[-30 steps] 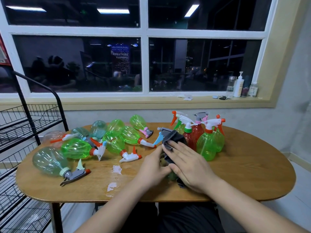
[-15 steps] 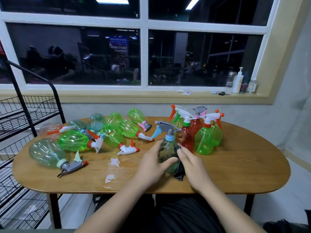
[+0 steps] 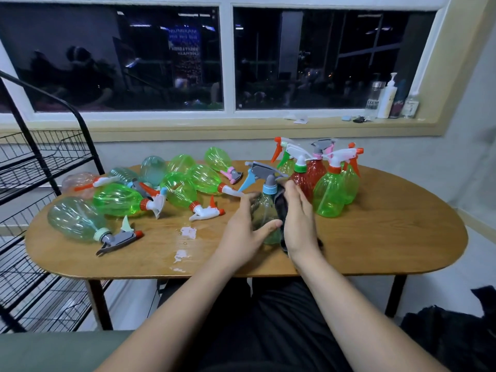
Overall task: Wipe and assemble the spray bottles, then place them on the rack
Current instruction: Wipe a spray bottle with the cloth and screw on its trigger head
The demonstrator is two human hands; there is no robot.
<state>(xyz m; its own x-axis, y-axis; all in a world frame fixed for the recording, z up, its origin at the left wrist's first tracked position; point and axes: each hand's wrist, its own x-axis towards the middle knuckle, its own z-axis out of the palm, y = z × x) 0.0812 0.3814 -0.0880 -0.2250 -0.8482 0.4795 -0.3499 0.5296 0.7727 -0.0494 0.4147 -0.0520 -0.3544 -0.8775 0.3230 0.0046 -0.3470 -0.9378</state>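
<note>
Now, left hand (image 3: 241, 229) fingers grasp the clear bottle (image 3: 264, 213), right hand (image 3: 299, 221) presses the cloth (image 3: 280, 208) flat-fingered; upright bottles (image 3: 328, 194) to its right seem done, lying bottles (image 3: 118, 200) and rack (image 3: 48, 154) wait.

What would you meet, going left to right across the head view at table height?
Black wire rack → pale green lying bottle → wet patch → left hand → blue-collared bottle → right hand → standing green bottle.
</note>
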